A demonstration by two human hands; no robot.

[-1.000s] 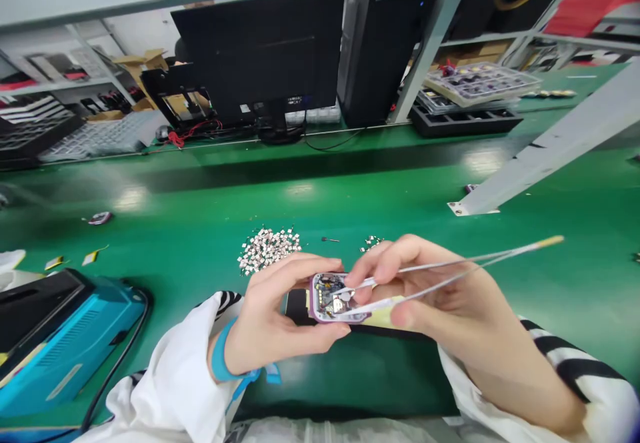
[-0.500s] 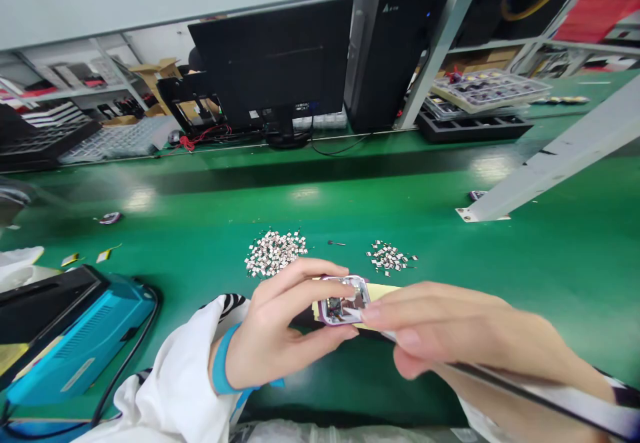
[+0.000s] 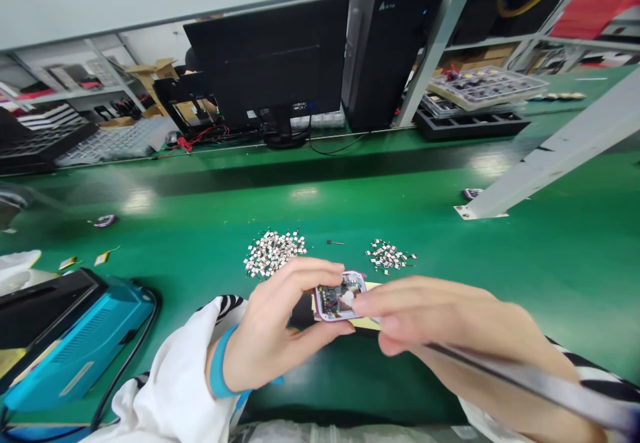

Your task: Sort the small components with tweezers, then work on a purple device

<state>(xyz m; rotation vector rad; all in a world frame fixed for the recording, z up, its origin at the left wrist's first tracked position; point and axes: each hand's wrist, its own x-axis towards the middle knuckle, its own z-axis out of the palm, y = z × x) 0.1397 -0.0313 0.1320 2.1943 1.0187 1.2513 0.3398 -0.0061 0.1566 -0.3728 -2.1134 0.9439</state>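
Note:
My left hand (image 3: 273,329) is closed around a small device (image 3: 330,306) with a purple-and-white case, its inside open and a circuit board showing. The fingers grip its far edge and the thumb its near edge. A small white piece (image 3: 347,298) shows inside the case, by my right fingertips. Long metal tweezers (image 3: 520,376) lie in my closed right hand (image 3: 450,326); the fingers hide their tip. Behind the device is a yellow pad (image 3: 369,323), partly covered.
Beyond my hands lie a large pile of small components (image 3: 275,253), a smaller pile (image 3: 389,256) and a thin dark part (image 3: 335,243). A blue machine (image 3: 85,343) stands left. At right, a metal post (image 3: 550,149) meets the bench; a monitor (image 3: 270,63) stands behind.
The left index finger has drawn back from over the board to the case's far edge. My right hand has shifted slightly left, its fingertips now further over the device.

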